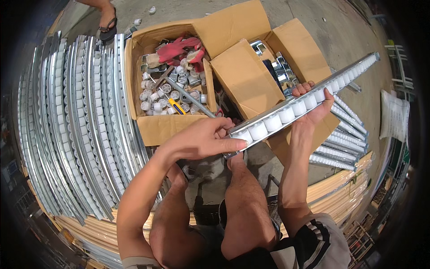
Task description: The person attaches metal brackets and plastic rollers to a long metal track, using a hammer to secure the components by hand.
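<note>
A metal roller track (286, 114) with a row of white plastic rollers slants across in front of me, its far end up to the right. My left hand (206, 138) is closed on its near end, the thumb lying on the first roller. Farther along, my right hand (319, 107) grips the rail from below, fingers wrapped over its far edge. Beyond my left hand stands an open cardboard box (154, 130) of loose white rollers (165, 88) and metal brackets. A hammer (190, 95), a yellow-handled screwdriver (176, 106) and red work gloves (179, 49) lie on top.
Many finished-looking roller tracks (80, 121) lie side by side at the left. A second cardboard box (248, 74) holds metal brackets (282, 69). More tracks (340, 139) lie at the right, near cream-coloured pipes (340, 177). Another person's sandalled foot (107, 22) stands at the far left.
</note>
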`<state>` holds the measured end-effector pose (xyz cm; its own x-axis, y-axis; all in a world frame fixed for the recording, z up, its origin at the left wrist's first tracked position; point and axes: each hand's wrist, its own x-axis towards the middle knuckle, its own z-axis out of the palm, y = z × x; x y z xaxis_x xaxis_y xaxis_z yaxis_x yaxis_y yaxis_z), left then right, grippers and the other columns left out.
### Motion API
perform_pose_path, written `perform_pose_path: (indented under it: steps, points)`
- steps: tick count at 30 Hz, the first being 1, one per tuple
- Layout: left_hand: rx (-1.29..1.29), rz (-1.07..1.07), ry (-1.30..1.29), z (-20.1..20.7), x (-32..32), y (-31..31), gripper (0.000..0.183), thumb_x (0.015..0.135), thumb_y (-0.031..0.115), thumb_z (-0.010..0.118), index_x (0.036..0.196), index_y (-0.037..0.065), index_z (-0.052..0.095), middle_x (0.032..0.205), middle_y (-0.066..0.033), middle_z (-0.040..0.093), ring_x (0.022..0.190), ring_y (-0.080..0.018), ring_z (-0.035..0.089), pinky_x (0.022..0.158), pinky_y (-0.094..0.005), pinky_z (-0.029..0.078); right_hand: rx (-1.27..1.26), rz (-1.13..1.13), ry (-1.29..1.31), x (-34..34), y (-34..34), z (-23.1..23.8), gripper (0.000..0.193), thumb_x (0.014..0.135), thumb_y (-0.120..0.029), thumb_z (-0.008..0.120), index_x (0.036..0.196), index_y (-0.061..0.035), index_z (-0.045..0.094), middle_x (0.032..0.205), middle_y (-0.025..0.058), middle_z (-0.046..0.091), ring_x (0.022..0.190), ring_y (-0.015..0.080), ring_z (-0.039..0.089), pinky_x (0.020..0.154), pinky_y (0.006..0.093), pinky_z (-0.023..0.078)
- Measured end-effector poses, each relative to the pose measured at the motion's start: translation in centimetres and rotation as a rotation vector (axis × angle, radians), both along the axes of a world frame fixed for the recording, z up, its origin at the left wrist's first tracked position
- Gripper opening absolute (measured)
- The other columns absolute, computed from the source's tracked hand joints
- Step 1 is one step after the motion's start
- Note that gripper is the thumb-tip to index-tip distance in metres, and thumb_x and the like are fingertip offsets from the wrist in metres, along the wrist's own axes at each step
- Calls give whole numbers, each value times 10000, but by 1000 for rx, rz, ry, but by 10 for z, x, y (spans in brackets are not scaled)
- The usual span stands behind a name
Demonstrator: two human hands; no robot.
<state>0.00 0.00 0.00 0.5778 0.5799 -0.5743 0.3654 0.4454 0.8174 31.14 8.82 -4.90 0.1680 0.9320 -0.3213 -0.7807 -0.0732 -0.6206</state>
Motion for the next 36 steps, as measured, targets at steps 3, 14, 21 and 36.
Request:
perform_pose_path:
  steps: [3, 14, 21, 36]
  points:
    - [21, 141, -173, -19, 7, -24, 712, 881, 480, 765, 1271, -69, 537, 833, -40, 546, 771, -134, 495, 672, -302, 429, 23, 26, 33, 1, -4, 0, 491, 790, -457, 623, 951, -4, 524, 787, 74, 486, 697, 205, 462, 644, 350, 426]
    - [-23, 140, -143, -8, 30, -23, 515, 877, 194, 803, 1288, 20, 546, 1063, -41, 630, 973, -91, 591, 798, -258, 499, 4, -91, 24, 17, -17, 11, 501, 781, -487, 614, 923, -16, 522, 779, 60, 473, 689, 198, 437, 637, 343, 411]
    - [-46, 364, -263, -18, 14, -47, 704, 912, 133, 745, 1504, 47, 374, 1203, -144, 662, 1053, -187, 644, 935, -297, 506, -43, -115, 55, 43, -11, 21, 508, 791, -511, 608, 913, -19, 579, 709, 84, 540, 610, 239, 549, 579, 390, 474]
    - [-65, 626, 43, -43, -29, -90, 500, 1035, 260, 604, 1402, -44, 452, 993, -143, 701, 886, -203, 688, 819, -308, 547, -244, -681, -168, 251, -127, -21, 410, 805, -443, 554, 834, -36, 521, 649, 61, 479, 567, 222, 493, 553, 359, 459]
